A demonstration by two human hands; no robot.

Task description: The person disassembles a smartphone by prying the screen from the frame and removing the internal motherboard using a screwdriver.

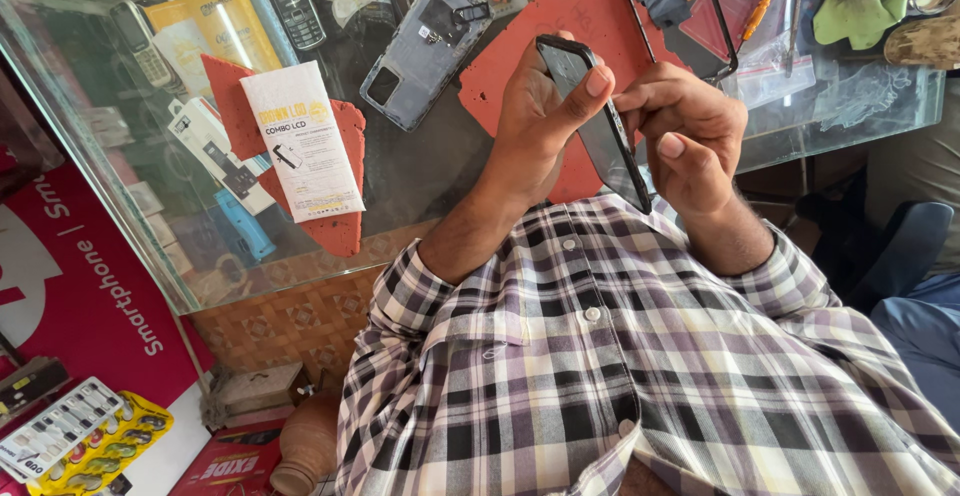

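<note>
The phone [592,121] sits up off the counter [420,171], pinched between both hands just in front of the checked shirt [640,356]. It is seen nearly edge-on, a thin dark slab whose long axis runs from its top corner near the red mat [560,16] down and toward the person's chest.

The left hand [540,106] wraps it from behind, thumb curled over the upper edge and palm along the back, so it carries the weight. The right hand [690,136] is closed in against the opposite long edge, its fingertips bunched on the rim about halfway down; whether anything is held in those fingertips I cannot tell. Both hands are equally near, touching the phone from either side.

Below and beyond them the glass counter carries a grey back cover [425,46], a white box [303,141] and a bare frame [680,1], all well apart from the hands. The counter's near edge lies just under the wrists, with free air between it and the shirt.
</note>
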